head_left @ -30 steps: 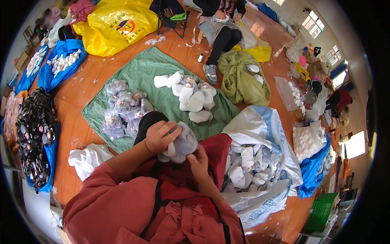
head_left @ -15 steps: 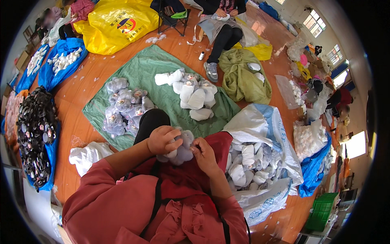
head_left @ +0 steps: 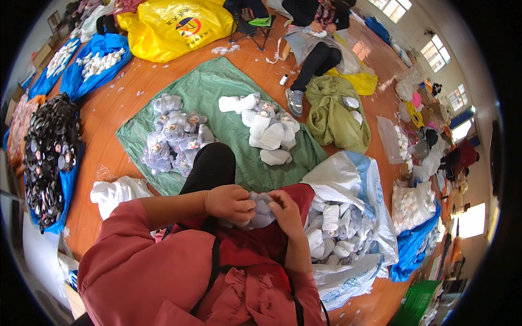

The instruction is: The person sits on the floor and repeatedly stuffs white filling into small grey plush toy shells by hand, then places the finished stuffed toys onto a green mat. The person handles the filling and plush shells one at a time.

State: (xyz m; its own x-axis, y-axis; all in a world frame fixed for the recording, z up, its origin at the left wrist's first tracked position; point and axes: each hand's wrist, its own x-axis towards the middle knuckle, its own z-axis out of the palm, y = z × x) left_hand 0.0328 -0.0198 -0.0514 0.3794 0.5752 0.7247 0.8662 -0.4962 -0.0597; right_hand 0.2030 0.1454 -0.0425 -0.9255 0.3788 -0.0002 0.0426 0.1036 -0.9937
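Over my lap I hold a small grey plush toy (head_left: 262,209) between both hands. My left hand (head_left: 231,205) is closed round its left side, fingers curled in. On the other side, my right hand (head_left: 285,212) grips the toy with thumb and fingers. The toy's underside is hidden by my hands. Beyond my knee, on a green sheet (head_left: 217,76), lie a pile of grey plush toys (head_left: 171,133) at left and a pile of white-and-grey plush pieces (head_left: 269,130) at right. An open white woven sack (head_left: 375,239) full of similar pieces (head_left: 331,217) stands by my right side.
A blue sheet heaped with black plush pieces (head_left: 49,157) lies far left, near a crumpled white bag (head_left: 119,191). Across the floor sit a yellow bag (head_left: 163,32), an olive sack (head_left: 337,114) and a seated co-worker (head_left: 318,51) handling something white. A green crate (head_left: 416,304) stands lower right.
My left hand has gone from spread over the toy to curled against it. The toy sits slightly farther right and lower, and my right hand has shifted with it. The whole view has tilted slightly.
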